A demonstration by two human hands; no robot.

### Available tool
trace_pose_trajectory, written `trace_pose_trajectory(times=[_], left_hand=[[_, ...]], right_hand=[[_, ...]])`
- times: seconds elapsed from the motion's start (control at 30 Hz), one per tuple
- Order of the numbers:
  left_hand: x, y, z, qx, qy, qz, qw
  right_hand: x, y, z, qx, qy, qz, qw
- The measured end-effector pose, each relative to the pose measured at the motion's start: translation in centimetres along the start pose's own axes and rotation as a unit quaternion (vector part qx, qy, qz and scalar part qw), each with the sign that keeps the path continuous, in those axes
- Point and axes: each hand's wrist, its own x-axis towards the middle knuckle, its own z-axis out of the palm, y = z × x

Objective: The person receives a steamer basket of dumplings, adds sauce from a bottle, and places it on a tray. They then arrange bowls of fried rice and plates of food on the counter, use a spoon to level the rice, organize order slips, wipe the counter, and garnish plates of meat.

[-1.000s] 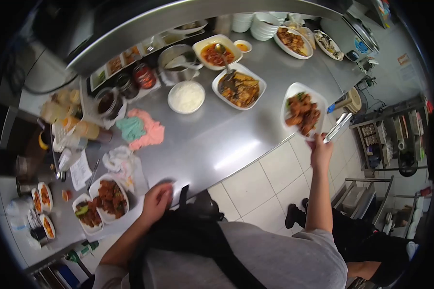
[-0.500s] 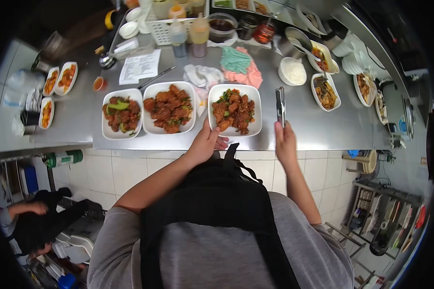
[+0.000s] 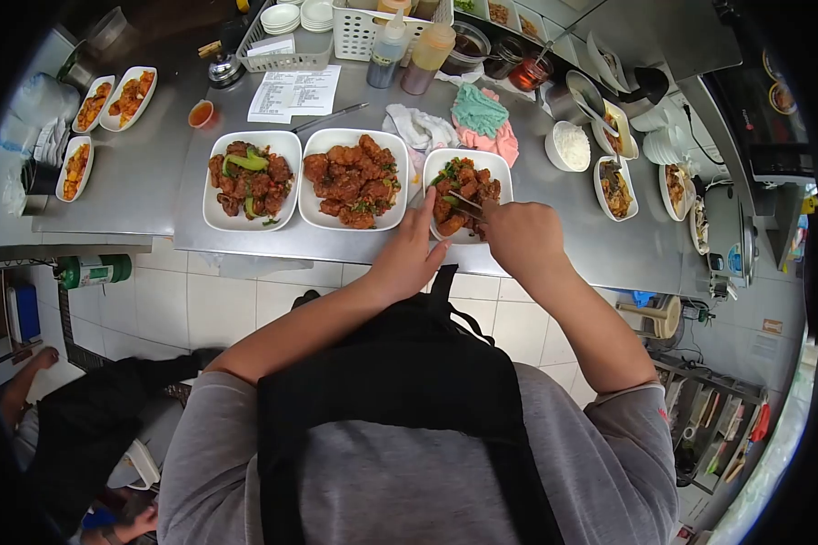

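A white dish (image 3: 507, 189) of glazed fried chicken pieces (image 3: 454, 177) with green garnish is at the counter's front edge. My left hand (image 3: 400, 259) grips its near left corner, fingers along the left side and thumb at the front rim. My right hand (image 3: 525, 238) is closed around metal tongs (image 3: 464, 200), whose tips reach into the chicken; the palm hides the rest of them. To the left stand two more filled white dishes, a middle dish (image 3: 312, 211) heaped with chicken and a left dish (image 3: 211, 205) with green slices on top.
Behind the dishes lie cloths (image 3: 418, 125), a pen-like stick (image 3: 329, 116) and a printed paper (image 3: 293, 94). Squeeze bottles (image 3: 427, 59) stand farther back. A rice bowl (image 3: 569, 147) and other filled dishes are at right. Another person (image 3: 91, 418) is at lower left.
My right hand has moved left with the tongs, from beside the dish to over it, and the tips are now in the chicken. My left hand stays at the dish's left side.
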Motion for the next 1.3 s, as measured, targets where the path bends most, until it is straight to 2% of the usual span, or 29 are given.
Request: trace_pose_trajectory(times=[0.07,0.13,0.2,0.23,0.3,0.4,0.5,0.63,0.73,0.8,0.87,0.9,0.97,1.0,1.03,1.07,1.1,1.13,1.17,1.2,1.23,1.27,1.3], left_hand=[[-0.2,0.5,-0.7,-0.004,-0.026,-0.022,0.999],[-0.3,0.9,-1.4,-0.008,-0.057,-0.045,0.997],[0.0,1.0,-1.6,0.020,-0.028,0.026,0.999],[0.2,1.1,-1.5,0.018,-0.028,0.028,0.999],[1.0,1.4,-1.4,0.071,0.032,0.071,0.994],[2.3,1.1,-0.2,0.024,0.019,0.050,0.998],[3.4,0.9,0.7,0.074,-0.008,0.020,0.997],[5.0,1.2,0.8,0.095,0.004,0.020,0.995],[5.8,1.4,1.1,0.149,-0.032,0.033,0.988],[6.2,1.3,1.3,0.241,-0.099,0.065,0.963],[6.3,1.4,1.4,0.256,-0.088,0.070,0.960],[6.3,1.6,1.4,0.237,-0.059,0.077,0.967],[6.1,2.4,1.0,0.233,-0.016,0.096,0.967],[5.9,3.0,0.6,0.237,-0.013,0.091,0.967],[5.5,3.5,0.1,0.165,0.009,0.119,0.979],[5.1,3.9,-0.2,0.094,0.033,0.147,0.984],[4.1,3.9,-0.8,0.099,0.039,0.142,0.984],[2.8,3.9,-1.4,0.084,-0.017,0.075,0.993],[1.8,3.7,-1.9,0.066,-0.071,0.009,0.995],[0.9,3.3,-2.0,0.069,-0.065,0.003,0.996],[0.0,2.5,-1.6,0.090,-0.109,-0.049,0.989],[-0.5,1.8,-1.2,0.109,-0.155,-0.101,0.977],[-0.7,1.2,-0.8,0.110,-0.153,-0.107,0.976]], right_hand=[[0.3,-0.1,-1.0,-0.006,0.013,-0.043,0.999],[-0.2,0.2,-1.2,0.003,0.009,-0.033,0.999],[-0.7,0.7,-1.6,0.010,0.007,-0.025,1.000],[-1.0,0.9,-2.1,0.034,0.017,-0.009,0.999],[-1.6,1.7,-2.9,0.055,0.028,0.009,0.998],[-2.8,3.0,-3.9,0.130,0.067,0.048,0.988],[-4.7,4.1,-5.0,0.208,0.063,0.099,0.971],[-6.3,4.7,-4.1,0.213,0.059,0.136,0.966],[-6.4,5.2,-1.5,0.183,0.029,0.106,0.977],[-6.2,6.6,-1.6,0.232,0.008,0.105,0.967],[-5.9,10.5,-3.0,0.339,0.019,0.131,0.931],[-5.4,12.9,-1.9,0.339,0.112,0.160,0.920],[-2.6,17.9,-1.2,0.328,0.169,0.227,0.902],[-0.4,21.6,1.2,0.321,0.202,0.219,0.899],[1.9,24.1,2.4,0.305,0.189,0.249,0.900],[4.5,27.5,4.2,0.389,0.119,0.281,0.869],[5.8,27.1,2.7,0.395,0.127,0.292,0.862],[7.3,27.4,2.8,0.385,0.148,0.310,0.857],[8.5,27.1,2.5,0.302,0.176,0.285,0.892],[9.7,26.1,2.1,0.217,0.203,0.259,0.919],[10.9,24.5,2.1,0.217,0.249,0.163,0.930],[12.5,22.0,3.3,0.281,0.251,0.137,0.916],[13.6,18.7,2.9,0.335,0.142,0.151,0.919]])
